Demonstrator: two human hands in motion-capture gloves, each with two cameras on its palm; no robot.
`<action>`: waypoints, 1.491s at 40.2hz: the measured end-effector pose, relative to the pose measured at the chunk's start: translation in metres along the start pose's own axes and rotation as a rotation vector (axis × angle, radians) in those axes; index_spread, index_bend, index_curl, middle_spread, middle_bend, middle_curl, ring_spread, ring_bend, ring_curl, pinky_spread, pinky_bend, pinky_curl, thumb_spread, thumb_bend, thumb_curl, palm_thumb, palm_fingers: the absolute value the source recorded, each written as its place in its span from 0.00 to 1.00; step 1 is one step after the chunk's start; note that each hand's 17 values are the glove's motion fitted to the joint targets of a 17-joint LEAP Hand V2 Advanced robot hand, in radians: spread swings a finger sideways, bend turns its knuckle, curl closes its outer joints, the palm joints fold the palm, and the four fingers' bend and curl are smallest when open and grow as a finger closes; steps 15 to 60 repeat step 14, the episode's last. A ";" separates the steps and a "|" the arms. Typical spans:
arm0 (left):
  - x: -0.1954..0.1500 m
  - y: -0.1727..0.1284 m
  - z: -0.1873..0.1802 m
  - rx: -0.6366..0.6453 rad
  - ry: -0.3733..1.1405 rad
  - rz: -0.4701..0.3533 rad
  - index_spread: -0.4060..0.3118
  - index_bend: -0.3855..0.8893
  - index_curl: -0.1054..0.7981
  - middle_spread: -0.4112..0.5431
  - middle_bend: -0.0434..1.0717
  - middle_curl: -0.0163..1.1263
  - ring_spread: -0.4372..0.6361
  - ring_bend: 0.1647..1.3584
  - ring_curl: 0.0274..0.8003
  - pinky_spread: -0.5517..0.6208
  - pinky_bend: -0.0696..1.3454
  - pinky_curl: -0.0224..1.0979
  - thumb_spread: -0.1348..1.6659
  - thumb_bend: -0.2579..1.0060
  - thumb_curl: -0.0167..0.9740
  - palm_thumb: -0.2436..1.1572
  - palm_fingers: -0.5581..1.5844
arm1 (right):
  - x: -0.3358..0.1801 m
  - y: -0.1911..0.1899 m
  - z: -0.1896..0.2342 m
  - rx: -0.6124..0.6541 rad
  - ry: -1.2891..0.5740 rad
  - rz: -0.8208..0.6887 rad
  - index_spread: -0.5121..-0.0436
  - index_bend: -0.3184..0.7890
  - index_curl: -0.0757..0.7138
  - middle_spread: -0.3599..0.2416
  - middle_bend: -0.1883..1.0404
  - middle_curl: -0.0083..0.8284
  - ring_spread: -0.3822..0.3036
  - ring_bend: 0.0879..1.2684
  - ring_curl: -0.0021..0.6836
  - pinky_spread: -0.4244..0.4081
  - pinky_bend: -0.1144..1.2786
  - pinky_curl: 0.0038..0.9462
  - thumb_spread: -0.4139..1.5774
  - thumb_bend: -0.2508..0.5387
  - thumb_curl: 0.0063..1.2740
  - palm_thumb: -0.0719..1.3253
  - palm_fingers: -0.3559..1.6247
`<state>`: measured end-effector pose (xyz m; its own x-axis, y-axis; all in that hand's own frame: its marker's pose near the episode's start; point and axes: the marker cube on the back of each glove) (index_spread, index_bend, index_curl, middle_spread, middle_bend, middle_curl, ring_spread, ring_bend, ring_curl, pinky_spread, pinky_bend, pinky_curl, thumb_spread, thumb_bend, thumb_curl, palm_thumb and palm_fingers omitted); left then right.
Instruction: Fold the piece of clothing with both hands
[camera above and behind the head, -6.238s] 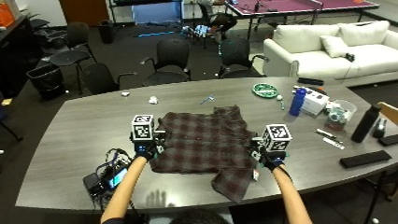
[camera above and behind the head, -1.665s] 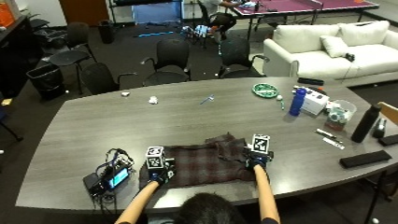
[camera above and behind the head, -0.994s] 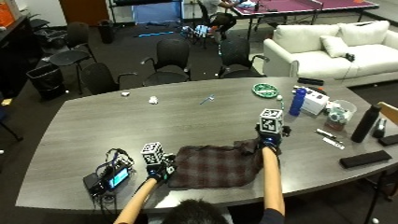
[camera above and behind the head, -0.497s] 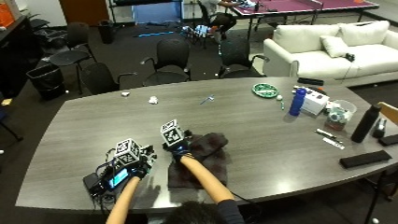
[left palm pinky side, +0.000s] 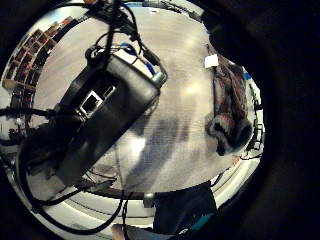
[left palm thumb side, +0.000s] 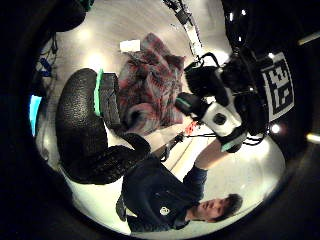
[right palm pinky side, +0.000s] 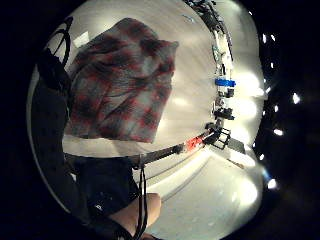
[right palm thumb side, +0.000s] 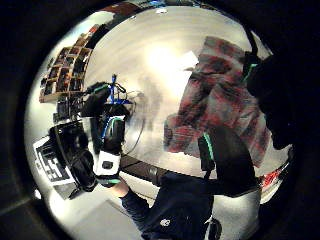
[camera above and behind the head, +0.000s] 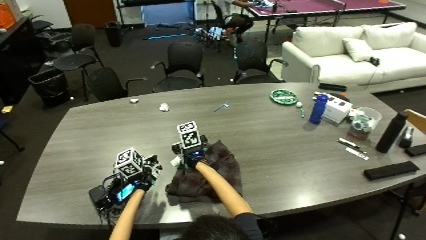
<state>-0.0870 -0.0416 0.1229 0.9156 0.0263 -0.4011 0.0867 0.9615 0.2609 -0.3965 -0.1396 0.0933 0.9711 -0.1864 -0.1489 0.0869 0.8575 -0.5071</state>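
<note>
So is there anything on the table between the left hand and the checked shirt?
Nothing visible. In the outside view the left hand is off to the side of the folded plaid shirt, over a black device with cables. Only bare grey table lies between hand and shirt. The right hand is over the shirt.

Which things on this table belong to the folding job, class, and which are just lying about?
Job:
plaid garment, folded small
right hand, over the garment
left hand, beside it

Lying about:
black device with cables
blue bottle
green dish
dark flask
black case
</note>
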 end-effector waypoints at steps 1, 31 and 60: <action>0.004 0.003 -0.003 -0.002 -0.010 0.003 0.46 0.48 0.63 0.50 0.18 0.26 0.59 0.20 0.37 0.57 0.18 0.34 0.83 0.20 0.34 0.48 0.50 | 0.007 -0.005 -0.002 0.078 -0.008 0.002 0.62 0.36 0.43 0.32 0.34 0.58 0.20 0.44 0.66 0.09 0.61 0.44 0.71 0.30 0.40 0.60 0.77; 0.038 0.019 -0.047 0.008 -0.126 0.015 0.46 0.48 0.64 0.51 0.17 0.26 0.59 0.19 0.38 0.57 0.18 0.34 0.84 0.20 0.35 0.48 0.50 | 0.071 0.046 -0.026 0.289 -0.114 0.011 0.64 0.38 0.42 0.34 0.34 0.59 0.23 0.43 0.66 0.11 0.58 0.42 0.75 0.30 0.37 0.62 0.77; 0.038 0.019 -0.047 0.008 -0.126 0.015 0.46 0.48 0.64 0.51 0.17 0.26 0.59 0.19 0.38 0.57 0.18 0.34 0.84 0.20 0.35 0.48 0.50 | 0.071 0.046 -0.026 0.289 -0.114 0.011 0.64 0.38 0.42 0.34 0.34 0.59 0.23 0.43 0.66 0.11 0.58 0.42 0.75 0.30 0.37 0.62 0.77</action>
